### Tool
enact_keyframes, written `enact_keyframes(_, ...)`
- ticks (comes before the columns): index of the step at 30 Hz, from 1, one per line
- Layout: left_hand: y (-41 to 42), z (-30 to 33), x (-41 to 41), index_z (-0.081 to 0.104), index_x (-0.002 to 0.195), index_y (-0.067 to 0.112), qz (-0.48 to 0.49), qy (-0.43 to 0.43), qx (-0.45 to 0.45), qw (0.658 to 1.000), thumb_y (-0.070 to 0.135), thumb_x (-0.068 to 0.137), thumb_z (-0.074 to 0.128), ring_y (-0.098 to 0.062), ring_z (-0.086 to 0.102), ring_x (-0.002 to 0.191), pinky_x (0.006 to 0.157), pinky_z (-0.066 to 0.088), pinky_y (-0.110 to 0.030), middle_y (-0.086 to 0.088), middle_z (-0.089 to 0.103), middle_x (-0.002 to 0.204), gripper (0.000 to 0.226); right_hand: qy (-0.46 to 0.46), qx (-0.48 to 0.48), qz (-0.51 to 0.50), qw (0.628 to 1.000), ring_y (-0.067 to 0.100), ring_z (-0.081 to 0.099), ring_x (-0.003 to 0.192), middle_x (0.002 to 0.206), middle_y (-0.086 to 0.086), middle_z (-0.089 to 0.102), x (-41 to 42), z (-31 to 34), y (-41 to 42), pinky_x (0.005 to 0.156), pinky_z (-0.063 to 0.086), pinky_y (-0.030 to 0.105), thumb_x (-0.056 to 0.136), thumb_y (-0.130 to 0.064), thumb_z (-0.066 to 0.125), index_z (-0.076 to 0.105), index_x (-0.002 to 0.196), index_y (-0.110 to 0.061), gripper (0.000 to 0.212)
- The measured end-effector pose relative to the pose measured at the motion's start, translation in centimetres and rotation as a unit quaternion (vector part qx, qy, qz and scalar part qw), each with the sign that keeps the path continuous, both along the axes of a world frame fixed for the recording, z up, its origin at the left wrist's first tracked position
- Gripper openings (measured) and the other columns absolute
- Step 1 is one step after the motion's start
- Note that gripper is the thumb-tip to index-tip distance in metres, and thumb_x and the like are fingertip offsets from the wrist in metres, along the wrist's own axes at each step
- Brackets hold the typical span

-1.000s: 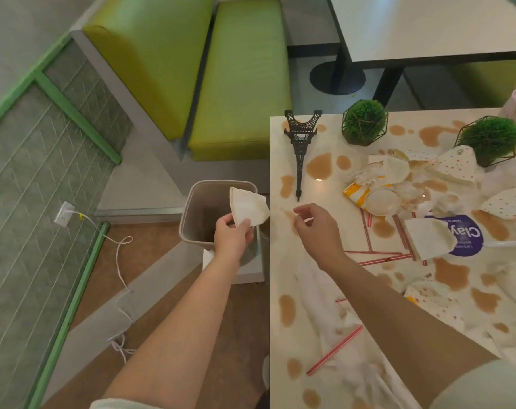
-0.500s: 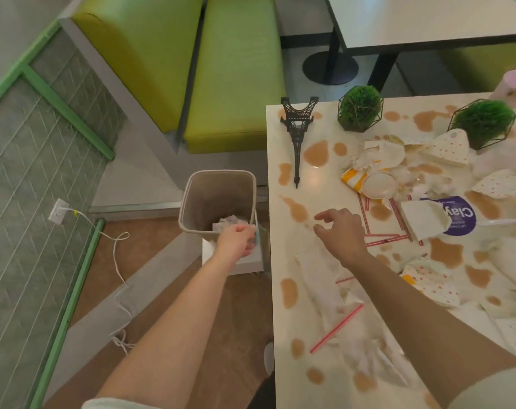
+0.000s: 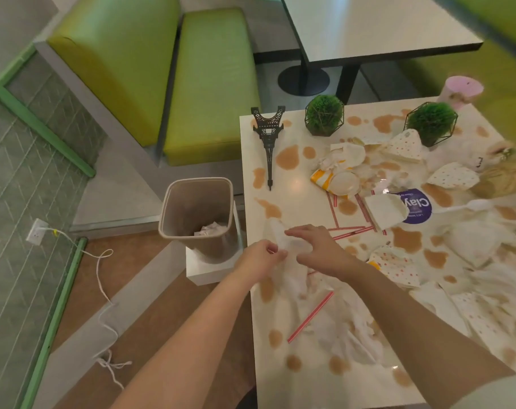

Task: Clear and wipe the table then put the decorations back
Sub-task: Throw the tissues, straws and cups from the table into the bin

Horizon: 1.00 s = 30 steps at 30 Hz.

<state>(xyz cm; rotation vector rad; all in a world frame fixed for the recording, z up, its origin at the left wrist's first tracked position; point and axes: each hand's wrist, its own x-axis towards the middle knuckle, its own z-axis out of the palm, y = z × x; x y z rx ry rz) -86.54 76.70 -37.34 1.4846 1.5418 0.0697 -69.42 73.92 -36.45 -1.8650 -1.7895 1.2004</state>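
Two hands meet at the near-left edge of the table (image 3: 295, 184) in the head view, the only view I have, and both are on the same piece of rubbish. My left hand (image 3: 261, 256) has its fingers curled at the table edge and seems to pinch the near end of a crumpled white napkin (image 3: 283, 243); my right hand (image 3: 315, 249) lies over the napkin with fingers bent, though I cannot tell whether it grips or only presses. The bin (image 3: 197, 214) stands on the floor just beside the table's left edge, with some crumpled paper already at the bottom. I judge the step to be clearing, and early in it: brown spills (image 3: 287, 156) dot the top, red-and-white straws (image 3: 309, 317) lie scattered, and spotted paper cups (image 3: 395, 265), a flattened yellow cup (image 3: 336, 181) and a purple label (image 3: 414, 206) crowd the right side. The decorations are on the table's far edge: the Eiffel tower model (image 3: 268, 134) at the corner, a green ball plant (image 3: 324, 115) beside it, a second green ball plant (image 3: 432, 122) further right, and a pink cup (image 3: 460, 91) beyond. Next, I think, I need to gather the napkin into one hand and carry it left over the bin, minding that the wet paper may tear or drip.
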Motion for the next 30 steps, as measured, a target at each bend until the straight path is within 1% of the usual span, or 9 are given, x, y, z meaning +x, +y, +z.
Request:
enact_keyframes(3,0.3,1.5,0.4,0.061,0.110,0.020,0.042,-0.115,0.021,0.992,0.042,0.093,0.061,-0.012,0.059,0.093,0.079,0.047,-0.028,0.006,0.063,0.105,0.027,-0.038,-0.016,0.026,0.999,0.014,0.025,0.132,0.140,-0.015,0.038,0.2,-0.2,-0.5,0.108,0.030,0.034,0.073,-0.046,0.077,0.045,0.142,-0.033,0.077)
enact_keyframes(5,0.5,2.4,0.4,0.062,0.112,0.014,0.077,-0.187,0.027,0.979,0.035,0.096,0.059,-0.013,0.057,0.097,0.086,0.046,-0.030,0.004,0.062,0.106,0.027,-0.032,0.013,-0.004,0.999,0.017,0.040,0.121,0.124,-0.014,0.049,-0.2,-0.8,-0.4,0.097,0.042,0.035,0.070,-0.061,0.071,0.056,0.125,-0.033,0.064)
enact_keyframes(8,0.9,3.6,0.5,0.064,0.103,0.013,0.133,-0.270,0.033,0.953,0.028,0.098,0.056,-0.012,0.057,0.097,0.086,0.048,-0.027,0.001,0.061,0.110,0.018,0.083,0.039,-0.102,0.991,0.020,0.053,0.087,0.092,-0.002,0.057,-1.0,0.1,0.0,0.068,0.044,0.028,0.093,-0.040,0.056,0.059,0.097,-0.019,0.022)
enact_keyframes(10,1.3,3.7,0.2,0.061,0.105,0.013,0.190,-0.305,0.022,0.933,0.029,0.100,0.054,-0.007,0.056,0.101,0.088,0.049,-0.026,0.011,0.056,0.114,0.018,0.151,0.023,-0.133,0.979,0.016,0.053,0.077,0.090,0.002,0.058,-1.8,1.2,0.2,0.065,0.041,0.027,0.103,-0.030,0.043,0.055,0.102,-0.016,0.019)
enact_keyframes(12,1.9,3.5,-0.5,0.054,0.116,0.011,0.263,-0.335,-0.006,0.905,0.029,0.101,0.051,-0.010,0.058,0.108,0.088,0.054,-0.029,0.006,0.054,0.126,0.024,0.206,0.008,-0.161,0.965,0.014,0.053,0.077,0.098,0.003,0.058,-2.8,2.0,0.8,0.065,0.042,0.024,0.105,-0.029,0.036,0.047,0.114,-0.017,0.018)
enact_keyframes(15,2.8,3.3,-1.6,0.047,0.123,0.013,0.345,-0.338,-0.051,0.874,0.029,0.102,0.048,-0.026,0.064,0.108,0.078,0.060,-0.034,-0.015,0.053,0.129,0.027,0.247,0.007,-0.225,0.943,0.014,0.048,0.078,0.103,0.006,0.051,-4.5,2.3,2.5,0.065,0.038,0.024,0.101,-0.020,0.041,0.037,0.116,-0.017,0.015)
enact_keyframes(19,3.6,3.8,-3.1,0.048,0.123,0.017,0.370,-0.357,-0.110,0.850,0.037,0.094,0.062,-0.030,0.067,0.104,0.068,0.061,-0.035,-0.012,0.058,0.126,0.037,0.196,0.059,-0.229,0.952,0.010,0.052,0.077,0.090,-0.006,0.057,-6.6,2.3,4.5,0.064,0.039,0.019,0.094,-0.017,0.057,0.059,0.107,-0.017,0.013)
enact_keyframes(24,5.4,3.1,-5.9,0.055,0.117,0.011,0.379,-0.287,-0.056,0.878,0.029,0.089,0.070,-0.017,0.064,0.081,0.074,0.053,-0.030,-0.006,0.066,0.101,0.036,0.157,0.067,-0.145,0.975,0.008,0.055,0.093,0.103,-0.004,0.063,-9.3,1.9,6.5,0.074,0.037,0.013,0.093,-0.015,0.057,0.072,0.099,-0.027,0.020)
enact_keyframes(30,9.2,0.6,-9.1,0.055,0.106,0.017,0.393,-0.146,0.031,0.907,0.025,0.090,0.065,-0.023,0.060,0.098,0.082,0.049,-0.033,-0.005,0.064,0.110,0.021,0.153,0.055,-0.176,0.971,0.010,0.053,0.096,0.102,-0.004,0.058,-9.9,0.9,8.0,0.073,0.036,0.009,0.095,-0.011,0.052,0.070,0.102,-0.020,0.021)
